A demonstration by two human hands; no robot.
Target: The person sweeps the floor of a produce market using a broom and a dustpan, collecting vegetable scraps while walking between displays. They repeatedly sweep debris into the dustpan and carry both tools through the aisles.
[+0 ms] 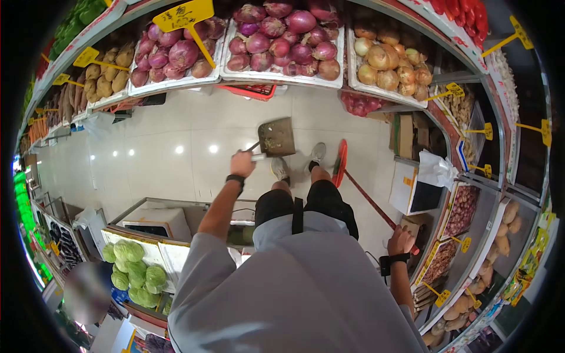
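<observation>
Head view. Left hand [242, 163] closed round the handle of a dustpan [275, 136], held low over the floor [176, 147] just ahead of the feet; scraps lie in the pan; right hand [401, 241] closed on the red shaft of a broom [340, 162], its head on the floor beside the right shoe. Shelf trays ahead: red onions [282, 35], yellow onions [391, 59]. At left, cabbages [132, 265] heaped by a white box [156, 220]. Cartons [406, 135] stand at the right of the aisle, near the broom.
</observation>
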